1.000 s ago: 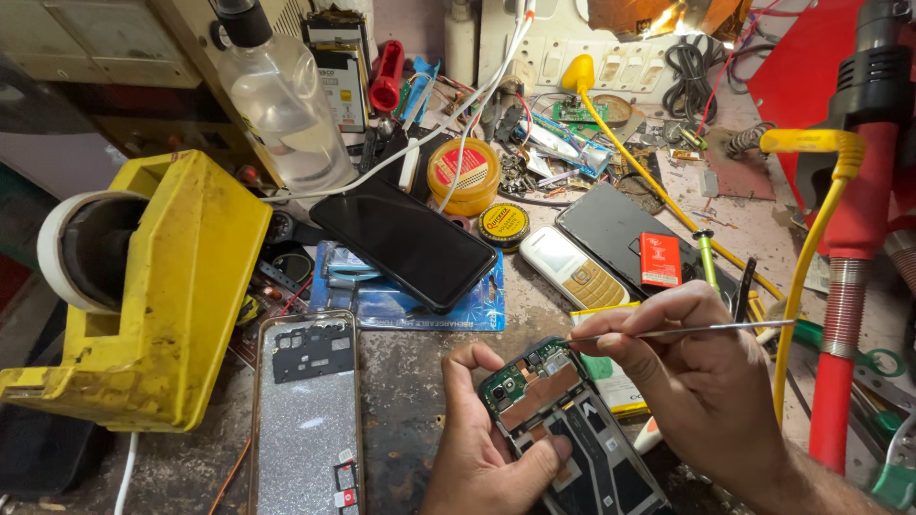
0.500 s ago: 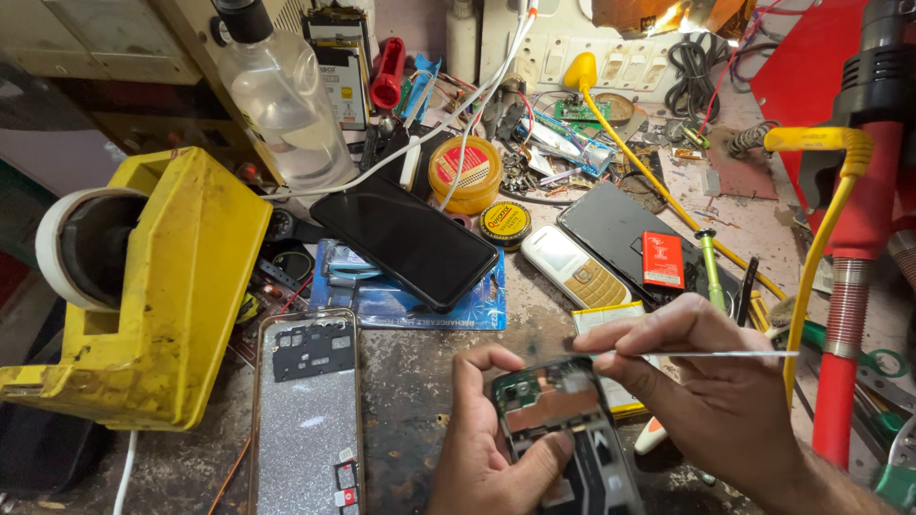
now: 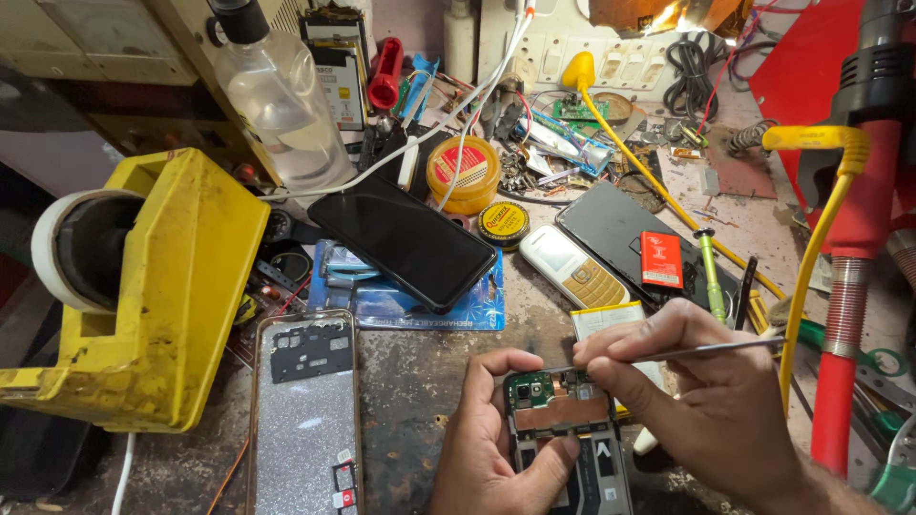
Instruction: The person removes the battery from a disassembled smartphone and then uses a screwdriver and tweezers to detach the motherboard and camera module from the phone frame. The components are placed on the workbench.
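The opened black smartphone with its green circuit board bared (image 3: 565, 429) lies on the grimy counter (image 3: 410, 381), just right of the glittery silver back cover (image 3: 305, 420). The left hand (image 3: 496, 448) is closed around its left edge, thumb across the body. The right hand (image 3: 706, 401) pinches thin metal tweezers (image 3: 706, 351), and where a second ago they were raised clear, their tip has now dropped onto the board's top edge, so probing has begun.
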A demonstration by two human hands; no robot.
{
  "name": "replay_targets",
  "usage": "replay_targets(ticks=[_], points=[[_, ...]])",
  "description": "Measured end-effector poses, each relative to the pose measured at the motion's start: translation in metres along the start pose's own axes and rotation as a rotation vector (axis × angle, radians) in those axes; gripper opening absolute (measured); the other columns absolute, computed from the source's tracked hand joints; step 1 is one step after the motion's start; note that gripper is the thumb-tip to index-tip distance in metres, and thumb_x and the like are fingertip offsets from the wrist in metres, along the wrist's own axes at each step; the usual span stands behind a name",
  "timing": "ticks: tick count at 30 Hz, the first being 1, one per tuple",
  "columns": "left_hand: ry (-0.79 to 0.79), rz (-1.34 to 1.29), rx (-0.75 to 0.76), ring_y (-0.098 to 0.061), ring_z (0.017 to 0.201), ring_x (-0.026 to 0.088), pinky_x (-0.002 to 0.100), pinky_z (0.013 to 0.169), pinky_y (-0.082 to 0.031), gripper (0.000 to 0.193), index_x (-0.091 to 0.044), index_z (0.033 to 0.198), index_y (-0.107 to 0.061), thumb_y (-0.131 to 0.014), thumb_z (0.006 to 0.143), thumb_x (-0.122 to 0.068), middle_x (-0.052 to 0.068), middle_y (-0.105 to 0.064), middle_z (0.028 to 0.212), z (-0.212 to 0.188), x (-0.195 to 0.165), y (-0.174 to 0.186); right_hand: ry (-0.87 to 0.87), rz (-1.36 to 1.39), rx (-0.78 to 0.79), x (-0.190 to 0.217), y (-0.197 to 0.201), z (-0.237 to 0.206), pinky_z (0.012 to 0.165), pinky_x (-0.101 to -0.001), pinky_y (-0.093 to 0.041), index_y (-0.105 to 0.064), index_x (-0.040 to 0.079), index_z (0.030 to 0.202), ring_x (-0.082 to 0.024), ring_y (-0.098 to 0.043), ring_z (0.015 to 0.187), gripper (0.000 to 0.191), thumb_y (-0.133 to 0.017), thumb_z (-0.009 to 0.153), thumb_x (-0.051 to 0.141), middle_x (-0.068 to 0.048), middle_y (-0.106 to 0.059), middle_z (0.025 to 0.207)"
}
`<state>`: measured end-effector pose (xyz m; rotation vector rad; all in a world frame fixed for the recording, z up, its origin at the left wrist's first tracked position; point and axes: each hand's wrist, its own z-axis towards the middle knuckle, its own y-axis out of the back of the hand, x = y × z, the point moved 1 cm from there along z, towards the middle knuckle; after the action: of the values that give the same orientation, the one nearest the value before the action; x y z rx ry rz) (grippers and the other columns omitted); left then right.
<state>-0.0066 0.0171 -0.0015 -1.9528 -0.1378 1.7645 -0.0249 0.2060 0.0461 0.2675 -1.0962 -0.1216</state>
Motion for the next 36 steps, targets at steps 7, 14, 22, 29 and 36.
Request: replay_targets(ticks=[7,14,22,29,36], points=[[0.009,0.018,-0.006,-0.069,0.112,0.014,0.031,0.099,-0.053,0.059,-0.006,0.128,-0.041,-0.068,0.077,0.009,0.011,-0.067,0.115,0.000,0.002,0.000,-0.273,0.010,-0.071,-0.002,0.000,0.002,0.081,-0.0310,-0.066,-0.061,-0.001,0.083,-0.017,-0.079,0.091,0.015,-0.076,0.083,0.001,-0.016,-0.082,0.092],[-0.025,0.036,0.001,-0.067,0.114,0.013,0.031,0.101,-0.052,0.059,-0.007,0.130,-0.040,-0.068,0.080,0.009,0.011,-0.066,0.116,0.001,0.003,0.000,-0.142,-0.043,0.074,0.000,0.005,0.008,0.089,-0.0329,-0.061,-0.071,0.001,0.089,-0.017,-0.076,0.109,0.006,-0.074,0.093,0.005,-0.011,-0.077,0.095],[0.107,0.093,-0.014,-0.065,0.108,0.010,0.028,0.090,-0.056,0.061,-0.010,0.130,-0.037,-0.069,0.081,0.005,0.008,-0.066,0.117,0.002,0.005,0.001,-0.726,0.547,-0.077,-0.025,0.010,0.009,0.073,-0.0341,-0.056,-0.060,0.002,0.084,-0.018,-0.069,0.080,0.014,-0.074,0.085,0.001,-0.012,-0.071,0.089],[0.086,-0.034,0.121,-0.062,0.113,0.011,0.027,0.097,-0.050,0.065,-0.009,0.136,-0.032,-0.069,0.085,0.007,0.010,-0.062,0.120,0.002,0.016,0.001,-0.850,0.660,0.087,-0.040,0.018,0.008,0.073,-0.0388,-0.056,-0.064,0.000,0.092,-0.023,-0.070,0.083,0.015,-0.078,0.088,-0.002,-0.014,-0.071,0.096],[0.087,-0.052,0.016,-0.066,0.119,0.015,0.030,0.104,-0.049,0.065,-0.010,0.133,-0.030,-0.065,0.082,0.011,0.011,-0.067,0.121,0.000,0.005,-0.003,-0.593,0.413,-0.025,-0.025,0.021,0.015,0.078,-0.0328,-0.056,-0.068,-0.003,0.091,-0.017,-0.070,0.086,0.012,-0.074,0.087,0.006,-0.013,-0.074,0.090]])
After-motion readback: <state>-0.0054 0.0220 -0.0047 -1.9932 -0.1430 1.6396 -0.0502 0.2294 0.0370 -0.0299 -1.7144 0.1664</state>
